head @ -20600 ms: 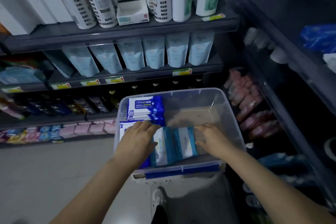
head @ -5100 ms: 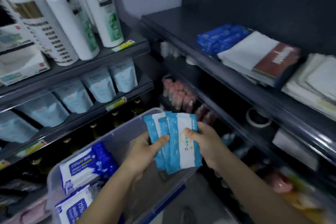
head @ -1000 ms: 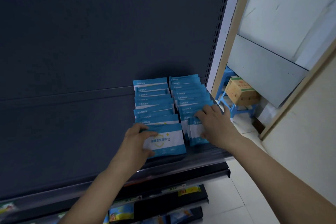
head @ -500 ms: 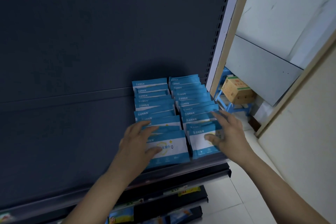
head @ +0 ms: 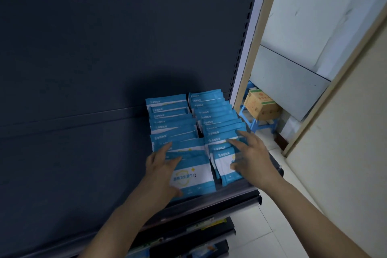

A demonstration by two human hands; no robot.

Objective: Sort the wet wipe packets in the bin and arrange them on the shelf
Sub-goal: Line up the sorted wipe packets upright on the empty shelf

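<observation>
We square wet wipe packets (head: 217,115) at the shelf (head: 83,163) front.
Our left hand (head: 161,165) and right hand (head: 251,159) — fingers spread flat — likely stop them sliding.

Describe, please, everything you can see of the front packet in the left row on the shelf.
The front packet is a flat, soft-looking pouch: blue bands top and bottom, a white middle with blue print and a yellow ring. It lies leaning back at the front of the left row on the dark shelf, overlapping the packet behind. The left hand rests flat on its left side.
</observation>
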